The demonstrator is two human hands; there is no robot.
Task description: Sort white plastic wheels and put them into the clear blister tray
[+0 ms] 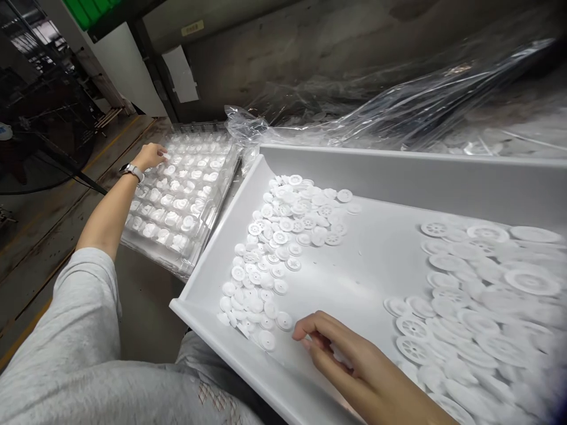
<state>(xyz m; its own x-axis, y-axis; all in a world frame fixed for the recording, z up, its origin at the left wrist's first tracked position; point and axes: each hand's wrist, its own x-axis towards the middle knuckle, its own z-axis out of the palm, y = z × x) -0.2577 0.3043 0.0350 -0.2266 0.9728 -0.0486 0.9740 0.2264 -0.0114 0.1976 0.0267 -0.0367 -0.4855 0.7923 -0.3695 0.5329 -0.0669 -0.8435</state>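
My left hand [152,155] is at the far left edge of a clear plastic blister tray [188,260], with its fingers closed over a pocket. A small white bit shows at those fingertips, too small to name. White plastic pieces [172,219] sit in rows of pockets in the tray. My right hand [341,360] hovers inside a light grey bin [354,168], its fingers loosely bent and no piece visible between thumb and forefinger. Close to its fingertips lie small white plastic wheels [284,321], heaped along the bin's left side.
Larger white spoked wheels [478,313] pile up at the bin's right. Crumpled clear plastic film [372,115] lies behind the bin, before a dark metal panel [274,53]. A green crate [91,12] shows at upper left, above a floor with yellow lines.
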